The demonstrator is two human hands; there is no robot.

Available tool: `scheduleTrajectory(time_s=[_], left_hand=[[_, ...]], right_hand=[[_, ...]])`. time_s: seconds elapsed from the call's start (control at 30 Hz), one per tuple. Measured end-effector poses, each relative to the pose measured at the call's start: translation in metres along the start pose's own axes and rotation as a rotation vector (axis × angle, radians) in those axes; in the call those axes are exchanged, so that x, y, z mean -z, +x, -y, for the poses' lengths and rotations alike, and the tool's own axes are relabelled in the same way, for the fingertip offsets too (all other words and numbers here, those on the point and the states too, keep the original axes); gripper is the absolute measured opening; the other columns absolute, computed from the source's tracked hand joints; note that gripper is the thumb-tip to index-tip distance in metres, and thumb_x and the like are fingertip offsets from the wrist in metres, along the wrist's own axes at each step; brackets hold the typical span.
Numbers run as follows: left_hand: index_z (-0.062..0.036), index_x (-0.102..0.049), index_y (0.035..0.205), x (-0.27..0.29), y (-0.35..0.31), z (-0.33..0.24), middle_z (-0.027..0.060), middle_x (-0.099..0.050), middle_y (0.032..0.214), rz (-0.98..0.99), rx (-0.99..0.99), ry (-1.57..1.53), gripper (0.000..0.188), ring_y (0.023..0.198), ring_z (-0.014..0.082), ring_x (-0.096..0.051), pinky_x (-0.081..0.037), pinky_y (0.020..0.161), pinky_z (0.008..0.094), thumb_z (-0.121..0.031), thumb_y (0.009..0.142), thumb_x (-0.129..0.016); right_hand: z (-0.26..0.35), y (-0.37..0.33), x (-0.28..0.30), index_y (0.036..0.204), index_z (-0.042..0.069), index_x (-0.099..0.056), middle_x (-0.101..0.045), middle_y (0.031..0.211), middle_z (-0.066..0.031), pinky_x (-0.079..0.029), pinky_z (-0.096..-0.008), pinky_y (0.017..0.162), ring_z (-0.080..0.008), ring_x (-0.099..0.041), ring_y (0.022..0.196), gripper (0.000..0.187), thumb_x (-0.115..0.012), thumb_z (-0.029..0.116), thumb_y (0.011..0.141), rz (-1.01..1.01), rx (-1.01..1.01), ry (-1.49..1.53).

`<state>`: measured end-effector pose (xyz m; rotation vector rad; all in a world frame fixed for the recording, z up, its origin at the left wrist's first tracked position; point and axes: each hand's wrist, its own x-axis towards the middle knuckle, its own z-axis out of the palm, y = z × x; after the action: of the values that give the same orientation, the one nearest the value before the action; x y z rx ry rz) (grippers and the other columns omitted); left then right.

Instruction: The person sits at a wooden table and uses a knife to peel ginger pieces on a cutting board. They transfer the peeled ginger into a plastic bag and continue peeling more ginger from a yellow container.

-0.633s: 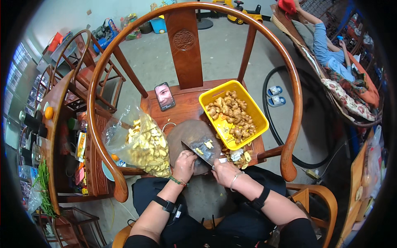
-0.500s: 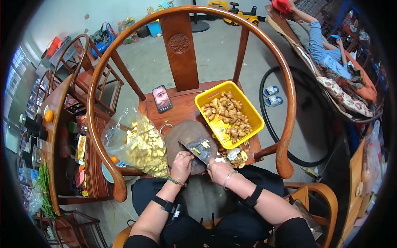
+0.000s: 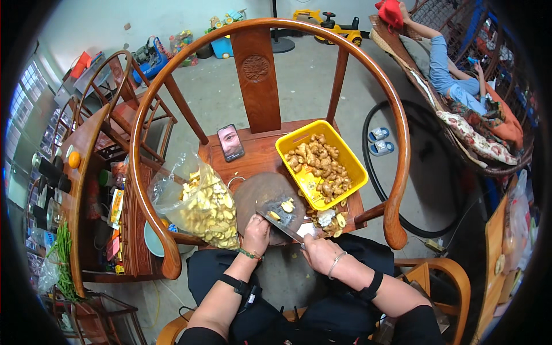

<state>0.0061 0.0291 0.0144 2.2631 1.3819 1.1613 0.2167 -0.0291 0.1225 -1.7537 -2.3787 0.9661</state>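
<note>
My right hand (image 3: 322,253) is closed around the handle of a cleaver (image 3: 285,228). Its blade lies slanted over the near part of a round wooden chopping board (image 3: 252,192), on the seat of a wooden armchair. By the blade's far end, my left hand (image 3: 255,233) has its fingers curled together; what they hold is hidden. A few pale ginger slices (image 3: 287,205) lie on the board just beyond the blade. Left of the board stands a clear plastic bag (image 3: 190,201) full of sliced ginger (image 3: 213,201). A yellow plastic basket (image 3: 286,150) of whole ginger roots (image 3: 319,161) sits to the right.
A phone (image 3: 230,142) lies on the seat behind the board. Ginger scraps (image 3: 334,225) and crumpled white plastic are beside the basket. The armchair's curved rail (image 3: 397,115) encloses the seat. At the right, a person (image 3: 454,80) lies on a lounger; slippers (image 3: 380,141) are on the floor.
The cleaver blade has tilted to a flatter angle, and my right hand has shifted slightly right and nearer me. The whole view has moved a little, so the chair sits lower in it.
</note>
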Motion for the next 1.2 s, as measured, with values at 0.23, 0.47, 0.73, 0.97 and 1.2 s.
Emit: scheduleTrajectory(time_s=[0.23, 0.47, 0.73, 0.97, 1.2], left_hand=[[0.0006, -0.065, 0.088, 0.001, 0.0, 0.001, 0.0164, -0.062, 0.088, 0.03, 0.023, -0.035, 0.02, 0.087, 0.0355, -0.059, -0.05, 0.08, 0.0406, 0.008, 0.07, -0.064], [0.0001, -0.065, 0.088, 0.004, 0.002, 0.004, 0.0157, -0.063, 0.089, 0.066, 0.027, 0.011, 0.018, 0.087, 0.035, -0.06, -0.05, 0.08, 0.0402, 0.005, 0.071, -0.064], [0.0001, -0.066, 0.086, 0.008, 0.002, -0.003, 0.0161, -0.063, 0.089, 0.088, 0.048, 0.006, 0.016, 0.088, 0.0355, -0.059, -0.05, 0.081, 0.0408, 0.006, 0.072, -0.062], [-0.0006, -0.065, 0.083, 0.001, 0.003, 0.003, 0.015, -0.062, 0.085, 0.041, 0.015, 0.023, 0.014, 0.085, 0.0345, -0.059, -0.05, 0.077, 0.0404, 0.006, 0.071, -0.064], [-0.0009, -0.065, 0.081, -0.004, 0.0, 0.007, 0.0156, -0.063, 0.088, 0.063, 0.028, 0.057, 0.012, 0.086, 0.0348, -0.06, -0.051, 0.079, 0.0408, 0.005, 0.071, -0.064]], right_hand=[[0.01, -0.002, 0.011, 0.098, -0.004, -0.047, -0.065, 0.081, -0.0288, -0.054, -0.0508, 0.069, -0.0435, -0.066, 0.077, 0.017, -0.049, 0.011, 0.089, 0.116, -0.065, -0.062], [0.014, 0.027, 0.004, 0.099, -0.005, -0.049, -0.065, 0.086, -0.031, -0.053, -0.0492, 0.076, -0.043, -0.067, 0.085, 0.016, -0.047, 0.005, 0.087, 0.146, -0.066, -0.014], [0.007, 0.043, -0.023, 0.098, -0.004, -0.049, -0.067, 0.077, -0.0265, -0.054, -0.0475, 0.069, -0.0407, -0.068, 0.075, 0.019, -0.052, 0.011, 0.087, 0.016, -0.014, -0.095], [0.013, 0.05, -0.009, 0.105, -0.008, -0.05, -0.067, 0.088, -0.0283, -0.053, -0.0476, 0.075, -0.0403, -0.068, 0.085, 0.026, -0.055, 0.006, 0.084, 0.077, -0.094, 0.004], [0.007, 0.09, -0.043, 0.106, -0.006, -0.051, -0.066, 0.088, -0.0289, -0.053, -0.0476, 0.077, -0.0417, -0.067, 0.086, 0.027, -0.056, 0.01, 0.085, -0.067, -0.038, 0.034]])
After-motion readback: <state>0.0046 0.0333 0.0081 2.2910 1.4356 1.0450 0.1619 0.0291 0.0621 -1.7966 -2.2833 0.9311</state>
